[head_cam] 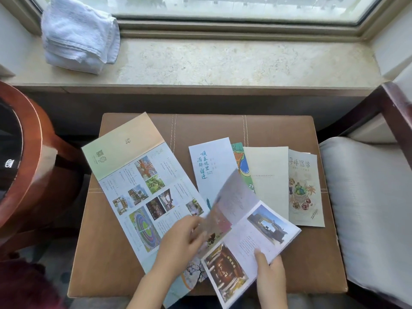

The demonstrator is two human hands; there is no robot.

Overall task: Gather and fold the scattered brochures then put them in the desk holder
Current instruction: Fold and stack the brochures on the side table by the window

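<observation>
Brochures lie scattered on a brown leather stool (278, 128). A long unfolded brochure (138, 188) with photos stretches across the left half. At the right lie a white folded one with teal characters (209, 168), a colourful one (242, 163) mostly covered, a plain cream one (270, 175) and one with a food drawing (304, 190). My right hand (270, 275) pinches the lower edge of an open photo brochure (252, 237) near the front. My left hand (182, 239) grips that brochure's blurred, lifted left panel. No desk holder is in view.
A folded white towel (78, 39) sits on the stone window sill (223, 63) beyond the stool. A round wooden table (29, 157) stands at the left, and a chair with a grey cushion (367, 208) at the right.
</observation>
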